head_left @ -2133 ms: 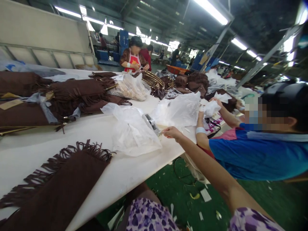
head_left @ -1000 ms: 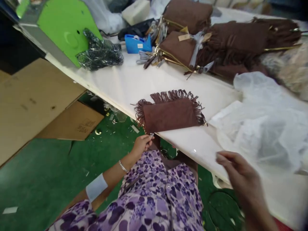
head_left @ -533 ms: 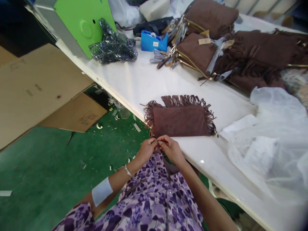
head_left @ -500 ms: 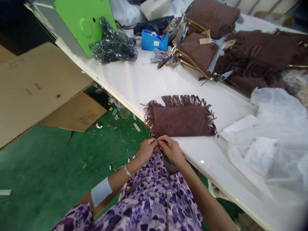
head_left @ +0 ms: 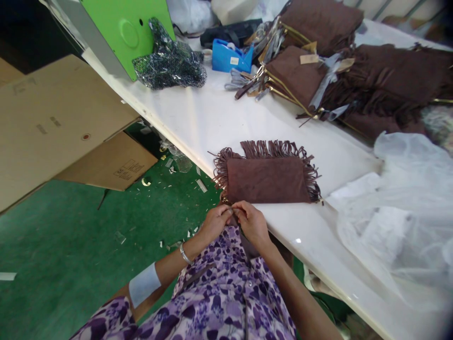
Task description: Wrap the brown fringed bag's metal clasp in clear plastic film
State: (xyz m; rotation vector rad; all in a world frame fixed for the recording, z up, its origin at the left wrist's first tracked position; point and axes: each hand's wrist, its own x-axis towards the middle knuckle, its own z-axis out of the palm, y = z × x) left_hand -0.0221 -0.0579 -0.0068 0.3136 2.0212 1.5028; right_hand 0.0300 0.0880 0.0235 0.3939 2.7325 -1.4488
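A brown fringed bag lies flat at the table's near edge, its fringe spread along the far side and both ends. Just below its near left corner, my left hand and my right hand meet, fingertips pinched close together. Between them they grip a brown strap, part of which hangs down in front of the purple patterned clothing. Fingers cover the exact spot being held. Small gold-coloured metal shows at the bag's corner beside the fingertips.
More brown bags with gold zips are piled at the back right. A blue tape dispenser and a dark shiny plastic bundle stand by a green panel. White plastic sheeting covers the right; a cardboard box stands left.
The view has shifted slightly. Both hands stay pinched together on the strap at the bag's corner, with little movement; the bag lies as before.
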